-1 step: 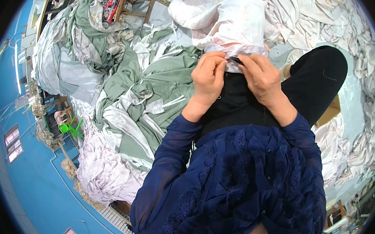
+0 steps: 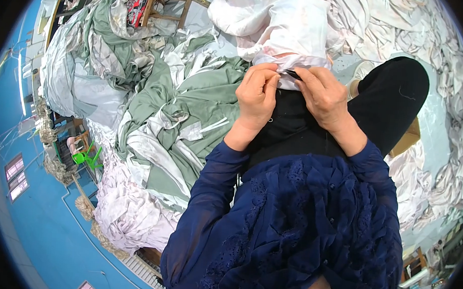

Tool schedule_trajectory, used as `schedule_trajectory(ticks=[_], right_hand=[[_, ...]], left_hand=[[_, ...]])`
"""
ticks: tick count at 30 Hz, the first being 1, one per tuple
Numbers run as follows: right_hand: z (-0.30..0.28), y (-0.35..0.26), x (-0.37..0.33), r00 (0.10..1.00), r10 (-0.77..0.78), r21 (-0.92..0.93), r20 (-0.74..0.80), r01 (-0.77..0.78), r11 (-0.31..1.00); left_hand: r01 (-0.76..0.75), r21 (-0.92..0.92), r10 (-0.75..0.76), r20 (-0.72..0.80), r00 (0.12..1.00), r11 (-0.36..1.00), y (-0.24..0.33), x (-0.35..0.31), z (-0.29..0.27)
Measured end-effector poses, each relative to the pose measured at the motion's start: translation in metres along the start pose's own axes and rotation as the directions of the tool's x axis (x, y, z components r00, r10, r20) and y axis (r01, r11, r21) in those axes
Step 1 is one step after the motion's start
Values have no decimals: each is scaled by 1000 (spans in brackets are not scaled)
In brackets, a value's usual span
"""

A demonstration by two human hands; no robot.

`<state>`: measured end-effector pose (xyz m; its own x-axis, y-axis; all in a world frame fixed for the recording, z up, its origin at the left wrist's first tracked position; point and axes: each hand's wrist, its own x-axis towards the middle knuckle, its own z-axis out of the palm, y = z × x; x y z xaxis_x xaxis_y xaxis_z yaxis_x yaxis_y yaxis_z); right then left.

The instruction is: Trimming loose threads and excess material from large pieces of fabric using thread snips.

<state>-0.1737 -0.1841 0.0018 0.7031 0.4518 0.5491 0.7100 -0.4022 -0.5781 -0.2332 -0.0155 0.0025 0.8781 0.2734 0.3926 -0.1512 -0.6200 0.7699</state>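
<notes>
A pale pinkish-white cloth (image 2: 296,32) spreads from my lap out over the floor ahead. Its gathered near edge lies across my thighs, and there my left hand (image 2: 255,98) pinches it between thumb and fingertips. My right hand (image 2: 324,100) is closed around a small black pointed tool (image 2: 293,73), whose exact kind I cannot make out. The tool's tip meets the cloth right beside my left fingertips. Most of the tool is hidden by my right fingers.
Green and white fabric (image 2: 186,110) is heaped at my left, with a pale lilac bundle (image 2: 132,207) nearer. More white cloth (image 2: 398,22) lies far right. A wooden stool (image 2: 171,8) stands far left, a cardboard box (image 2: 408,138) by my right knee, a green chair (image 2: 86,157) farther left.
Almost nothing differs; the fingertips and the black tool shift very slightly at the cloth's edge.
</notes>
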Motion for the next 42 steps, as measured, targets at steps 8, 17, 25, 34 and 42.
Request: schedule_trajectory(ticks=[8,17,25,34,42], right_hand=[[2,3,-1,996,77,31,45,-78,996],[2,2,0,995,83,52,49,-86,995],[-1,-6,6,995,54,33,82,-57,998],[-3,-10,8,993,53,-24,109,-51,998],[-4,-11,10,992,53,-34,114,-49,998]], left_hand=[[66,-86,-70,-50,996,994,3,1,4],[31,5,-31,-26,999,1000,-2,8,3],[-42,50,45,-57,997,998,0,6,1],[25,17,-23,-81,996,1000,4,2,2],[-59,37,62,-61,996,998,-1,6,4]])
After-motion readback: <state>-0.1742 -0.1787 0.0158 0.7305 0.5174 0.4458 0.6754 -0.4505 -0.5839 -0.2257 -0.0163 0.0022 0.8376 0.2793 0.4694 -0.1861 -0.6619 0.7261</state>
